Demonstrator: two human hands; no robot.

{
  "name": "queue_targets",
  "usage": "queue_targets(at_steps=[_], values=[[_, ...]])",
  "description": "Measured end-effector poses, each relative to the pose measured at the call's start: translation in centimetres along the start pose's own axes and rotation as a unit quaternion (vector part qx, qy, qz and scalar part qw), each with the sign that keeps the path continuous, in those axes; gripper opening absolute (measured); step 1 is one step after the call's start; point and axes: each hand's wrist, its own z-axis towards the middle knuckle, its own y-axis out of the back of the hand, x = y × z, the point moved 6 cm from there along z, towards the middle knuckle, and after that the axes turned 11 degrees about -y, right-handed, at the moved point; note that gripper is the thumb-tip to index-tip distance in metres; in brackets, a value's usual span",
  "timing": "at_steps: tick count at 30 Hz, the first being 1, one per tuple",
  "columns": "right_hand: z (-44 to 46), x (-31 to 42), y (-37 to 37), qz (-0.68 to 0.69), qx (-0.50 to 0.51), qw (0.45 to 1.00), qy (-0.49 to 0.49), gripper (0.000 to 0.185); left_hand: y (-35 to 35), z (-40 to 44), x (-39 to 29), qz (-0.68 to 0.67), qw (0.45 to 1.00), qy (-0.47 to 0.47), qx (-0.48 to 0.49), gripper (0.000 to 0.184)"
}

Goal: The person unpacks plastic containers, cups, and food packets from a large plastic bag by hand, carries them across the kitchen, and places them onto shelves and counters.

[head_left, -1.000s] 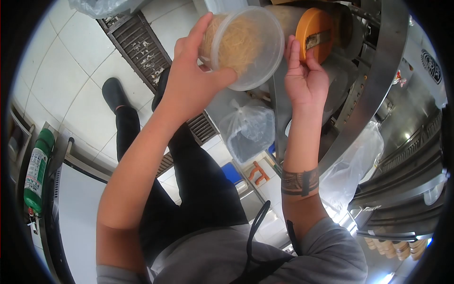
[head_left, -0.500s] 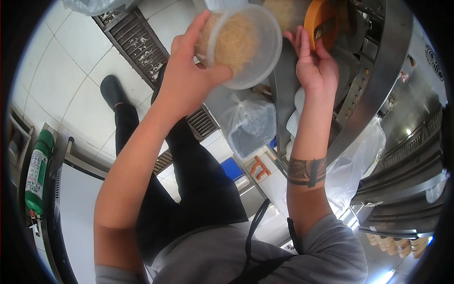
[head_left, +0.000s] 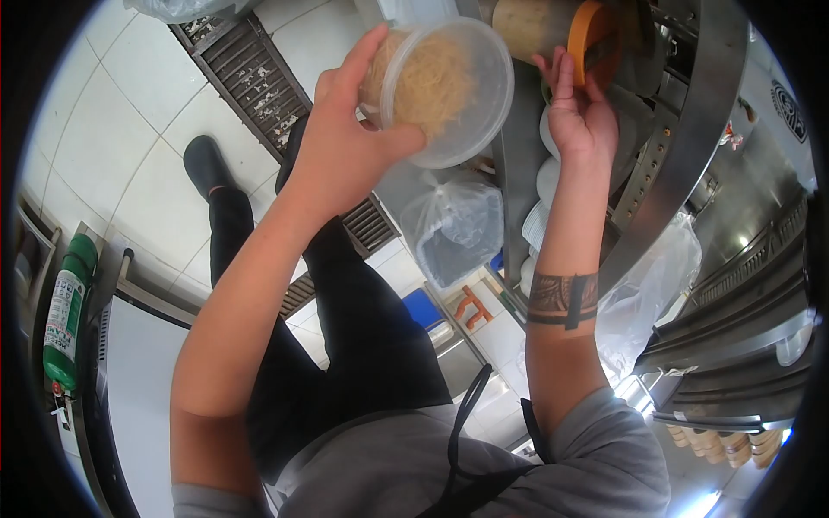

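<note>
A clear round plastic container (head_left: 479,99) with pale yellow shreds inside is gripped by my left hand (head_left: 350,138), thumb and fingers around its side. The container is tilted, its round end toward the camera. To the right, my right hand (head_left: 583,116) has its palm up, with the fingertips and thumb at the lower edge of an orange lid (head_left: 591,43). Directly left of the lid is a jar (head_left: 531,30) with pale contents; whether the lid is fastened to it cannot be told.
A curved metal counter edge (head_left: 712,129) runs along the right. Stacked white dishes (head_left: 535,226) show beside my right forearm. A tied plastic bag (head_left: 453,231) lies below the container. A floor drain (head_left: 246,82) and green extinguisher (head_left: 67,315) are at left.
My right hand and the orange lid have shifted right, and the lid has turned more edge-on. The container in my left hand has moved only slightly. More white dishes are visible.
</note>
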Motion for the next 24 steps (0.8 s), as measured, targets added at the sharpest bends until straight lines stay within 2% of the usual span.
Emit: queue_targets(at_steps=[1, 3, 4, 6, 8, 9, 11, 12, 14, 15, 16, 17, 18, 19, 20, 22, 24], values=[[-0.1, -0.4, 0.4, 0.0, 0.001, 1.0, 0.0, 0.052, 0.0, -0.1, 0.0, 0.003, 1.0, -0.001, -0.001, 0.097], [-0.9, -0.6, 1.0, -0.239, -0.036, 0.958, 0.157, 0.052, 0.1, -0.2, -0.1, 0.005, 1.0, 0.007, 0.004, 0.097], [-1.5, -2.2, 1.6, -0.239, -0.035, 0.958, 0.157, 0.052, 0.1, -0.2, -0.1, 0.007, 1.0, 0.016, 0.008, 0.097], [-4.3, -5.1, 3.4, -0.412, -0.165, 0.869, 0.216, 0.055, 0.2, -0.2, 0.3, 0.023, 0.999, 0.024, 0.016, 0.096], [-5.4, -7.2, 6.6, -0.468, -0.142, 0.863, 0.128, 0.06, 0.2, -0.3, 1.4, 0.038, 0.998, 0.032, 0.025, 0.096], [-6.1, -7.4, 8.3, -0.467, -0.143, 0.863, 0.128, 0.06, -0.1, -0.4, 2.5, 0.038, 0.997, 0.051, 0.047, 0.097], [-6.7, -10.2, 11.1, -0.405, -0.056, 0.912, -0.041, 0.056, -0.5, -0.5, 3.1, 0.04, 0.994, 0.069, 0.07, 0.097], [-7.3, -11.2, 10.9, -0.403, -0.056, 0.913, -0.039, 0.056, -0.9, -0.7, 3.0, 0.048, 0.991, 0.075, 0.103, 0.097], [-8.3, -12.5, 10.1, -0.443, -0.089, 0.892, -0.03, 0.062, -1.7, -1.1, 2.5, 0.056, 0.985, 0.082, 0.138, 0.096], [-8.4, -12.0, 10.6, -0.441, -0.09, 0.892, -0.03, 0.062, -2.3, -1.2, 1.4, 0.013, 0.988, 0.037, 0.151, 0.094], [-8.6, -10.8, 10.7, -0.415, -0.054, 0.908, 0.007, 0.067, -2.9, -1.2, 0.1, -0.03, 0.986, -0.007, 0.163, 0.091], [-8.8, -9.6, 10.6, -0.387, -0.018, 0.921, 0.044, 0.072, -3.5, -1.2, -0.8, -0.029, 0.986, -0.007, 0.164, 0.091], [-9.0, -9.0, 9.8, -0.386, -0.018, 0.921, 0.044, 0.072, -4.5, -1.1, -2.2, -0.091, 0.982, -0.029, 0.165, 0.09], [-9.5, -8.1, 7.8, -0.326, 0.026, 0.942, 0.071, 0.074, -5.2, -1.0, -3.4, -0.153, 0.973, -0.052, 0.166, 0.09], [-9.8, -7.4, 5.8, -0.266, 0.071, 0.957, 0.096, 0.076, -5.5, -0.8, -3.8, -0.153, 0.973, -0.052, 0.167, 0.09], [-9.7, -6.1, 3.6, -0.273, 0.05, 0.952, 0.127, 0.075, -5.9, -0.4, -4.5, -0.074, 0.977, -0.082, 0.181, 0.083], [-9.2, -5.0, 2.1, -0.28, 0.03, 0.947, 0.156, 0.074, -6.0, -0.4, -3.9, -0.058, 0.978, -0.073, 0.186, 0.082]])
